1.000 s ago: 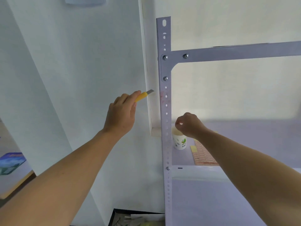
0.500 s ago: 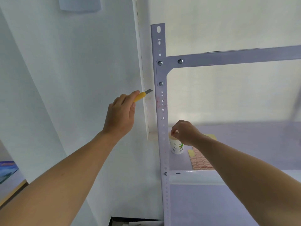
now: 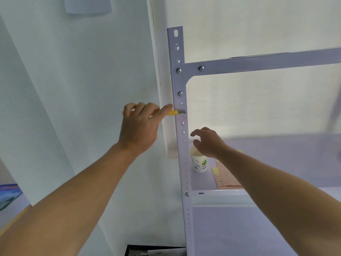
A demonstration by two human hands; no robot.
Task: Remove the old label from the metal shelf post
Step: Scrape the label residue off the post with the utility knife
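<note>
A pale metal shelf post [image 3: 181, 145] with a row of holes stands upright in the middle. Faint reddish label residue [image 3: 180, 119] marks its face below the third bolt. My left hand [image 3: 138, 128] grips a yellow utility knife [image 3: 172, 113], whose grey blade tip lies flat against the post just above the residue. My right hand [image 3: 208, 143] hovers to the right of the post, fingers loosely spread, holding nothing, just above a paper cup [image 3: 199, 163].
The paper cup stands on the shelf board [image 3: 276, 163] beside a sheet of red-printed labels [image 3: 225, 176] and a small yellow note [image 3: 215, 170]. A crossbar [image 3: 267, 61] is bolted to the post. A white wall corner [image 3: 158, 89] rises left of the post; a dark box [image 3: 155, 251] lies below.
My left hand has moved right, bringing the knife blade from open air onto the post. My right hand has opened from a pinched fist above the cup.
</note>
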